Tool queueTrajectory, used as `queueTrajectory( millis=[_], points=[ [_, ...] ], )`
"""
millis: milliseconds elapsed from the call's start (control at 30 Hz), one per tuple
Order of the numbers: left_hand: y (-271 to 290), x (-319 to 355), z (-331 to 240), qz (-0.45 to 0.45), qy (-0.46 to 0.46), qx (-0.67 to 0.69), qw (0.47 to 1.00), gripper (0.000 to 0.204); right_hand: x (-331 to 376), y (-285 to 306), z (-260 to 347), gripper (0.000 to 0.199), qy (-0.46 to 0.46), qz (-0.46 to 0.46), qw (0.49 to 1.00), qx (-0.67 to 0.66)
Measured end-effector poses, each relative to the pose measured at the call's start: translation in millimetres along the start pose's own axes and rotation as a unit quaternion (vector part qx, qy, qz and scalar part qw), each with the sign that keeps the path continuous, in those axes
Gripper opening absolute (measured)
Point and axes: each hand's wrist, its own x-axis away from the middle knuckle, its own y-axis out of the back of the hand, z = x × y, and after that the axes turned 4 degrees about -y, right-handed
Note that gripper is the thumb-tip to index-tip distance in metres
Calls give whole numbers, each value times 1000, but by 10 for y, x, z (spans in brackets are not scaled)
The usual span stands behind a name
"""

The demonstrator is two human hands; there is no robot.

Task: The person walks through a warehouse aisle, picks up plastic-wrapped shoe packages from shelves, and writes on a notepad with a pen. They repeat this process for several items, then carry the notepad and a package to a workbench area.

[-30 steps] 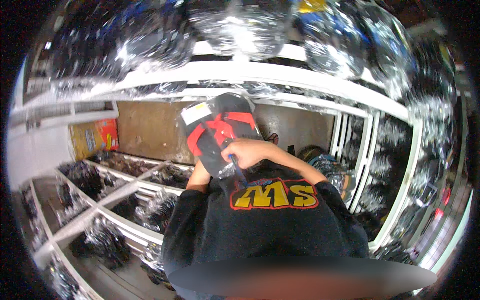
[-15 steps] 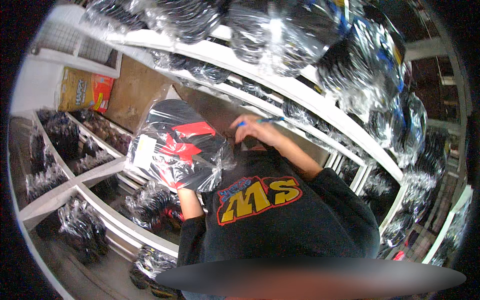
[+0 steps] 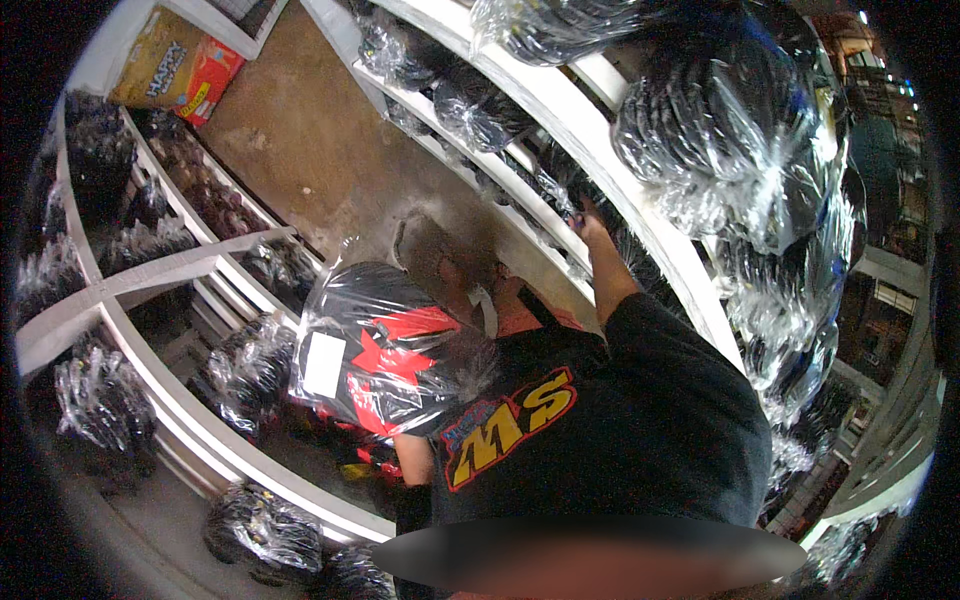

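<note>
A person in a black shirt (image 3: 600, 440) stands close against white shelves (image 3: 560, 110) stacked with clear plastic bags of dark goods. The left hand (image 3: 400, 440) is hidden beneath a plastic-wrapped red and black garment (image 3: 385, 345), which it holds up at chest height; its grip cannot be made out. The right hand (image 3: 588, 215) reaches up to the shelf edge among the bagged bundles (image 3: 720, 150), fingers touching them, closure unclear.
</note>
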Motion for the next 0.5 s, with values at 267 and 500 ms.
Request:
queueTrajectory(
  millis=[267,500],
  points=[
    [423,440,463,-55,0,37,998,36,-398,-248,119,34,-16,-135,975,-177],
    [473,558,795,-33,5,56,998,36,119,-265,512,23,109,79,979,-155]
  ],
)
